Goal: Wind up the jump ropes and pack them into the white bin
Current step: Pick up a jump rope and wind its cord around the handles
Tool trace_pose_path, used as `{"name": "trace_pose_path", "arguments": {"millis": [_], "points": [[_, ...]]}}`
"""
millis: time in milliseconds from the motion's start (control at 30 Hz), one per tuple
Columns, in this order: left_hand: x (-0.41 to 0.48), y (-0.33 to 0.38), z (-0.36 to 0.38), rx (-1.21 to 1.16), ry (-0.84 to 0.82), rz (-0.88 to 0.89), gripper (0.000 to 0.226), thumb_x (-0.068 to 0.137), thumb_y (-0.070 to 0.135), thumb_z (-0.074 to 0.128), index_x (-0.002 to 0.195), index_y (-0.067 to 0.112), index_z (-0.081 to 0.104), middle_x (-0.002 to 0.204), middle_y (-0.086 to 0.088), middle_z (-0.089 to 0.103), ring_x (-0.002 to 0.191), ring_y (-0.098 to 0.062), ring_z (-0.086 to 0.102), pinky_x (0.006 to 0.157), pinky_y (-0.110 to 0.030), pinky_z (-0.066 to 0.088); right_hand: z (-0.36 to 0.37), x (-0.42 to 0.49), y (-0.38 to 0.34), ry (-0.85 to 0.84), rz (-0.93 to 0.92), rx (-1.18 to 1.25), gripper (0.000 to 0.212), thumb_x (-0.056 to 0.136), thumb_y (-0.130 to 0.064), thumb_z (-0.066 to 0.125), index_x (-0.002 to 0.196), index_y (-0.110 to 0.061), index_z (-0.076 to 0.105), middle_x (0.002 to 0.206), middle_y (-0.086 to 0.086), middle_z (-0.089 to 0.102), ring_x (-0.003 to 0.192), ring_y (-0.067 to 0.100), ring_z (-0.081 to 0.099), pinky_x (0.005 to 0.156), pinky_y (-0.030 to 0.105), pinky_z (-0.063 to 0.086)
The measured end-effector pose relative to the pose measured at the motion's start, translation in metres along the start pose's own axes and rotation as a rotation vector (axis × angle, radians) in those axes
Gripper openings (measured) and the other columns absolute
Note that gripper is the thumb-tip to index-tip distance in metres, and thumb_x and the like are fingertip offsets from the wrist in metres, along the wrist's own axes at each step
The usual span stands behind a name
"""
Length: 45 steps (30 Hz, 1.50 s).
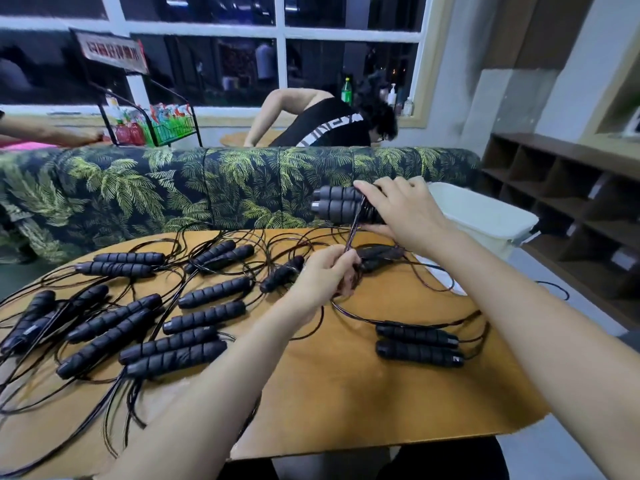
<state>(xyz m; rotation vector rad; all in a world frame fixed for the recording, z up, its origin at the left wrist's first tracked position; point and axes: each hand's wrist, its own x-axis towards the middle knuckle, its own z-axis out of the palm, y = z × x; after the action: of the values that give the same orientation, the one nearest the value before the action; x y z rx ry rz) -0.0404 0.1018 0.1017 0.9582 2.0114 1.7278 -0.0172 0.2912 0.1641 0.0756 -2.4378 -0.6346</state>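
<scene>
My right hand [403, 211] grips a pair of black foam jump-rope handles [334, 205], held level above the far edge of the wooden table [346, 403]. A thin black cord [354, 232] runs taut from those handles down into my left hand [327, 275], which pinches it just above the table. Several more jump ropes with ribbed black handles [207, 292] lie loose across the table's left half, their cords tangled. Another pair of handles [419, 344] lies at the right. The white bin [485, 216] stands past the table's far right corner, behind my right hand.
A sofa with a palm-leaf print [173, 188] runs along the table's far side. A person [329, 123] bends over behind it. Dark wooden cubby shelves [571, 209] stand at the right. A wire rack of bottles [152, 126] is by the window.
</scene>
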Motion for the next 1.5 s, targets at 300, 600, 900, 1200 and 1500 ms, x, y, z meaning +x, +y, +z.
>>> {"name": "trace_pose_path", "arguments": {"millis": [300,600,900,1200,1500], "points": [[-0.030,-0.023,-0.034,0.132,-0.008,0.077,0.030,0.103,0.016,0.039,0.086,0.014,0.064,0.062,0.000,0.044,0.063,-0.012,0.042,0.068,-0.015,0.039,-0.062,-0.014,-0.026,0.018,-0.086,0.349,0.083,0.082,-0.062,0.049,0.150,-0.018,0.029,0.127,0.005,0.055,0.107,0.024,0.054,0.086,0.038,0.040],[-0.023,0.002,-0.072,0.739,-0.229,0.333,0.008,0.088,0.011,0.066,0.087,0.007,0.072,0.076,0.023,0.056,0.070,0.015,0.054,0.069,-0.017,0.043,-0.048,-0.100,-0.073,-0.212,-0.313,0.550,0.081,0.077,-0.060,0.065,0.141,-0.017,0.040,0.132,-0.001,0.053,0.114,0.014,0.047,0.093,0.028,0.036],[-0.016,0.002,-0.034,1.616,-0.165,0.311,0.022,0.101,0.027,0.042,0.103,0.015,0.060,0.096,-0.004,0.062,0.090,-0.031,0.062,0.066,-0.033,0.041,0.012,-0.115,-0.102,-0.129,-0.003,0.265,0.082,0.063,-0.056,0.081,0.128,-0.012,0.057,0.112,0.002,0.068,0.090,0.023,0.063,0.074,0.037,0.044],[-0.050,-0.035,0.005,0.598,0.094,0.102,0.029,0.101,0.025,0.042,0.073,0.020,0.049,0.057,0.006,0.050,0.057,-0.022,0.059,0.061,-0.034,0.047,0.025,-0.097,-0.106,-0.039,0.274,0.363,0.089,0.077,-0.055,0.067,0.151,-0.033,0.022,0.097,0.006,0.063,0.076,0.026,0.062,0.068,0.037,0.038],[-0.049,-0.080,-0.046,0.762,-0.177,0.246,0.036,0.097,0.042,0.026,0.076,0.025,0.050,0.081,0.006,0.064,0.088,-0.013,0.060,0.101,-0.040,0.035,0.013,-0.102,-0.082,-0.013,0.136,0.839,0.062,0.086,-0.042,0.068,0.141,-0.031,0.042,0.125,-0.003,0.057,0.112,0.017,0.054,0.091,0.040,0.040]]}}
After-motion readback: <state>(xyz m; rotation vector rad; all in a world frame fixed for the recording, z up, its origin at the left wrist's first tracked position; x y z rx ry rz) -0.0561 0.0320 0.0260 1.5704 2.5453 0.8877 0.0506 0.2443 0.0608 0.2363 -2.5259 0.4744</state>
